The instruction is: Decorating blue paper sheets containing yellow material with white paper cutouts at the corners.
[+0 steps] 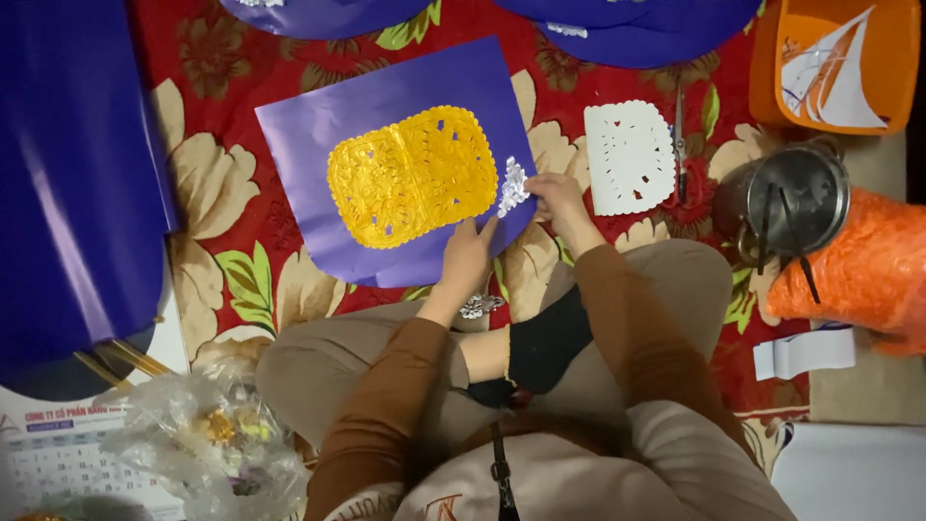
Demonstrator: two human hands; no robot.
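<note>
A red floral mat [241, 241] covered the floor; an orange tub [772, 58] held paper scraps [830, 77], cut off. The right hand [555, 198] pinched a silver cutout [512, 185]; the left hand [468, 256] pressed flat, fingers together, on purple paper [318, 145].

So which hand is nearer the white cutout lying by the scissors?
Right. The right hand holds a small silver piece just left of the white cutout; the left hand rests farther left, on the purple sheet.

Silver foil cutout [512, 185] at purple sheet's [318, 145] edge

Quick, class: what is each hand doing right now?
Left hand: flat, pressing the purple paper.
Right hand: pinching a small silver cutout.
</note>
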